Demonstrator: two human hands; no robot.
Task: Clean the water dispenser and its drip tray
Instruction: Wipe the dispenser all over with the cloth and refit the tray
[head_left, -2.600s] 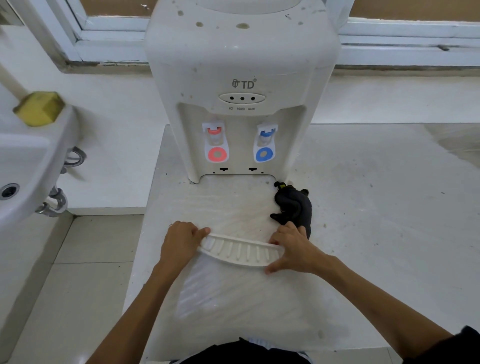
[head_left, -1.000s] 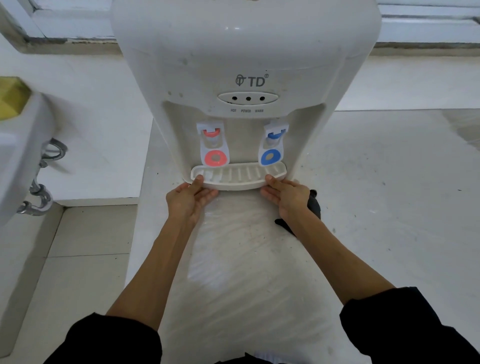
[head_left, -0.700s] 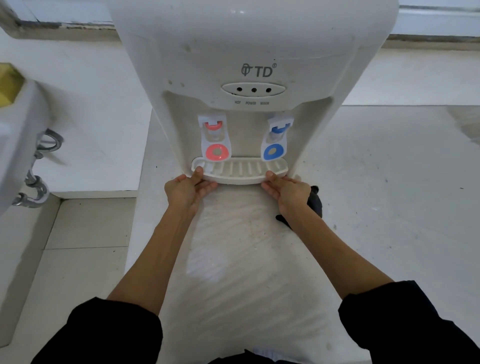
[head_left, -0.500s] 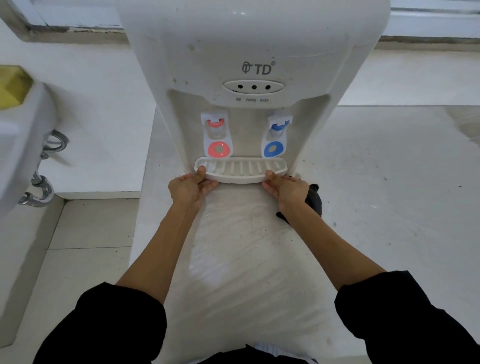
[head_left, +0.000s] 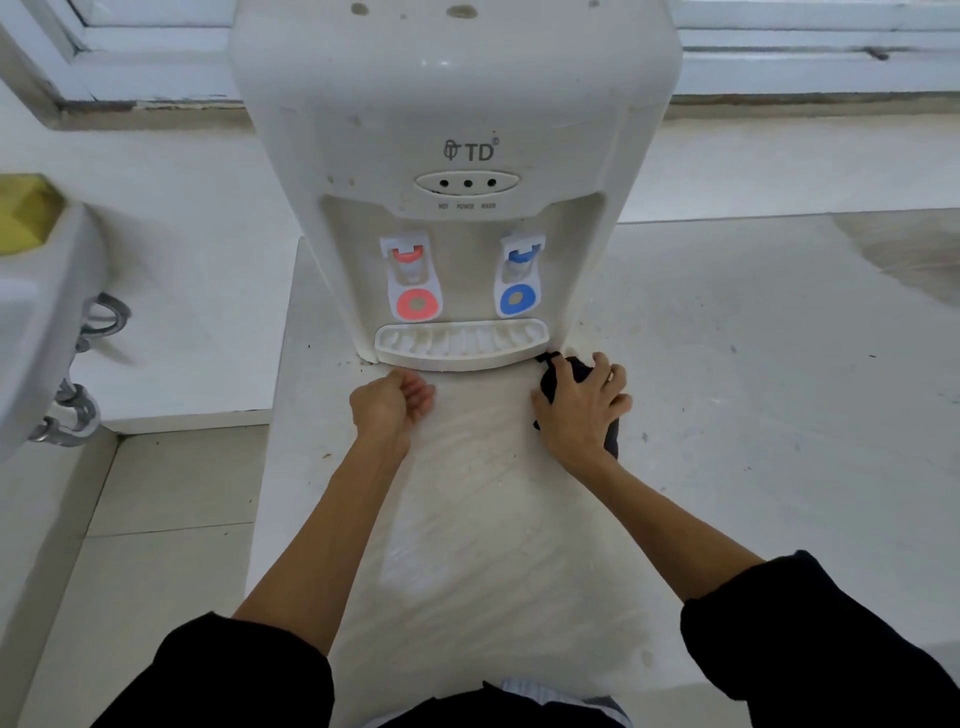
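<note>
The white slotted plastic drip tray (head_left: 461, 347) sits seated at the foot of the white plastic water dispenser (head_left: 457, 171), below its red and blue taps, so that part looks finished; brown spots on the dispenser's top suggest its body is left to wipe. Just right of the tray, the right hand (head_left: 579, 405) spreads over the crumpled black cloth (head_left: 553, 371), fingers closing on it. Just in front of the tray, the left hand (head_left: 389, 402) hangs loosely curled, holding nothing. Nothing blocks the dispenser's front

Black sleeves pushed up above both elbows, bare forearms, bare left hand (head_left: 388, 404), bare right hand (head_left: 579, 410)
</note>
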